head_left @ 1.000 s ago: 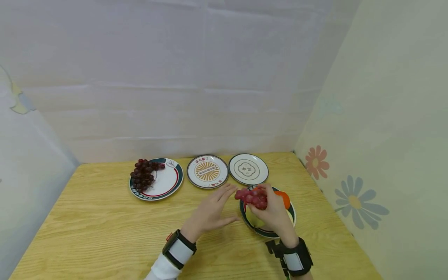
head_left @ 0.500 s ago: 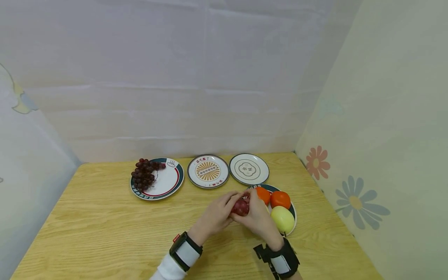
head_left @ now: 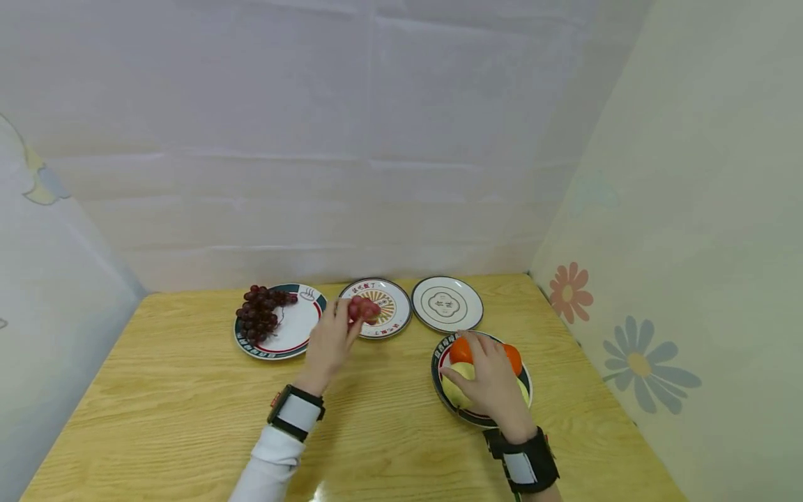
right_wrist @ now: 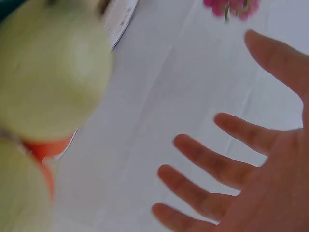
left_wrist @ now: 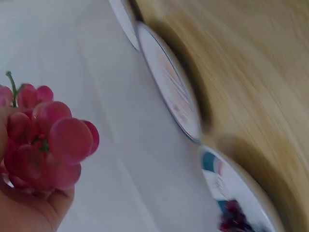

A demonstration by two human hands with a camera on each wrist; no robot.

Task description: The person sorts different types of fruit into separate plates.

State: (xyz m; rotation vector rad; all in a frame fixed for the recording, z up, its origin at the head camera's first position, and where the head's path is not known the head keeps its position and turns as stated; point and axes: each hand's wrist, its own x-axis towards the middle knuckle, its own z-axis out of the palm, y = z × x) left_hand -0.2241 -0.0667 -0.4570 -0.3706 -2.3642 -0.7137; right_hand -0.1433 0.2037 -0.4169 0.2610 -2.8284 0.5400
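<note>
Red grapes, held up near the middle back plate in the curled fingers of the left hand, likely need a gentle grip, while the right hand, fingers spread and holding nothing, should avoid nudging the pale yellow fruit.

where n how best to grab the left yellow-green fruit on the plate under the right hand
Probably from above and the left, around its widest part: the yellow-green fruit is round, and its left side faces the rim of the plate, while an orange fruit crowds it from behind.
</note>
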